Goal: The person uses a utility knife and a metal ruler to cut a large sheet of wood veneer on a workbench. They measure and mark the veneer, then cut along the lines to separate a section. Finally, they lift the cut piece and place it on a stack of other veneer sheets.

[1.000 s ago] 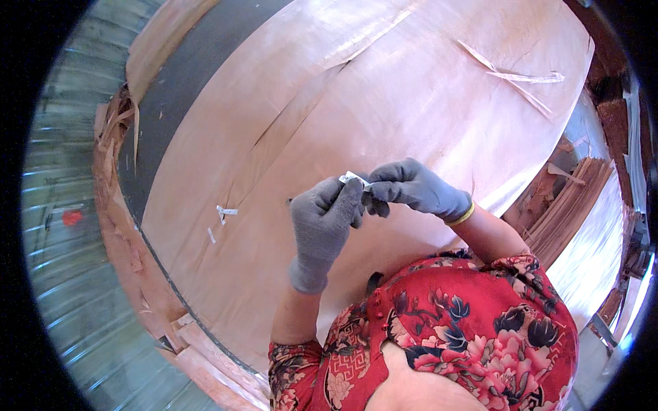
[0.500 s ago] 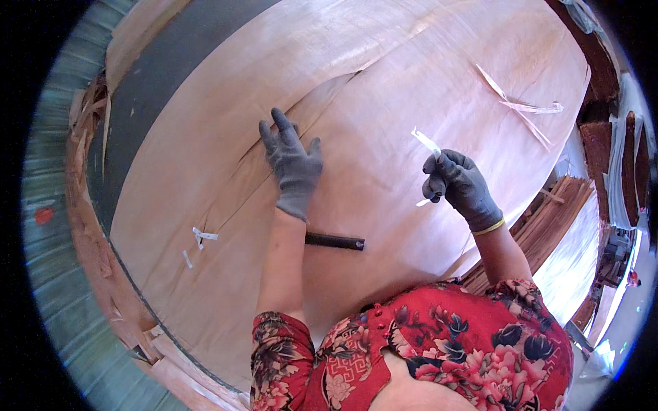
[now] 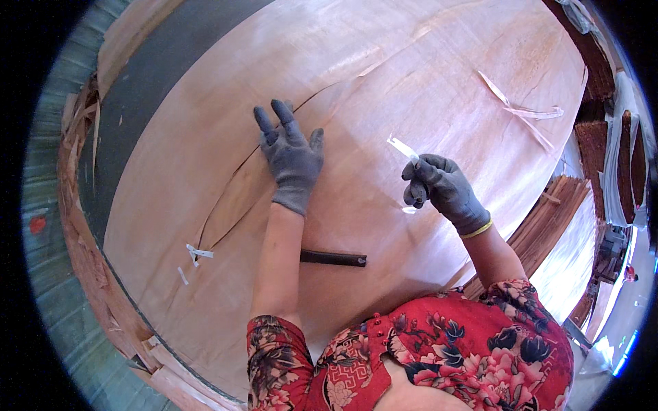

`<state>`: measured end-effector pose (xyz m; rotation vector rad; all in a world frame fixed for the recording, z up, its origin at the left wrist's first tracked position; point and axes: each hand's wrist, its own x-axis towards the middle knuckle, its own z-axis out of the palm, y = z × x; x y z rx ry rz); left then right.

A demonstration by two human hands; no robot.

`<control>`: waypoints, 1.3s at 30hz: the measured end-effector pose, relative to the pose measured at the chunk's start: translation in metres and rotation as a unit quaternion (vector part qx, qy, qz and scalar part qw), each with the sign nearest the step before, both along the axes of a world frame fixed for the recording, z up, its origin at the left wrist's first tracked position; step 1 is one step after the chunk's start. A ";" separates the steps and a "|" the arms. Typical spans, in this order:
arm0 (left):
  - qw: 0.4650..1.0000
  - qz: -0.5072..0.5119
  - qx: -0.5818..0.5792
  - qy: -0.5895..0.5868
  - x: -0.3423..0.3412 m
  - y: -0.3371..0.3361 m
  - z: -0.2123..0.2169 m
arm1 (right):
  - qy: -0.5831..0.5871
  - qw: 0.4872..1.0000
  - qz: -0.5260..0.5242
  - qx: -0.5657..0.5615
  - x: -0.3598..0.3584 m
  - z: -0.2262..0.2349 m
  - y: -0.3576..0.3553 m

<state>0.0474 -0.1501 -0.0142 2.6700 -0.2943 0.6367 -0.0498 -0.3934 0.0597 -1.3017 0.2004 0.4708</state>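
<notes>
A large thin sheet of pale wood veneer [image 3: 384,198] lies in front of me, with a long split [image 3: 229,185] curving through its left half. My left hand [image 3: 291,154], in a grey glove, rests on the veneer across the split with its fingers spread. Pinched between the thumb and fingers of my gloved right hand [image 3: 442,188] is a short strip of white tape [image 3: 402,147], held above the sheet. Crossed bits of white tape [image 3: 199,253] are stuck at the near left end of the split. Beside my left forearm lies a black tube-like bar [image 3: 336,258].
Loose veneer slivers [image 3: 517,109] lie on the far right of the sheet. A dark grey surface [image 3: 147,96] shows along the left, edged by torn veneer scraps [image 3: 89,260]. Stacked veneer [image 3: 534,229] stands at the right, near plastic-wrapped brown stacks [image 3: 627,164].
My right hand has moved left with the tape, closer to my left hand. The split beside my left hand looks narrower; its edges lie flatter. My left hand stays spread on the sheet.
</notes>
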 end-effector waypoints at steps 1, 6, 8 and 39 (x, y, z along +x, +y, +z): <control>1.000 -0.002 0.011 0.009 0.000 0.001 -0.004 | 0.001 1.000 0.000 -0.005 0.000 0.000 0.000; 0.999 -0.024 0.023 -0.016 0.002 -0.003 -0.008 | -0.019 0.998 0.033 -0.053 0.019 0.004 0.004; 1.000 -0.023 0.020 0.010 0.003 -0.007 -0.003 | -0.034 0.995 0.059 -0.072 0.038 0.007 0.010; 0.987 -0.092 0.081 0.105 0.046 -0.050 0.001 | 0.010 0.990 0.070 -0.120 0.133 -0.025 0.011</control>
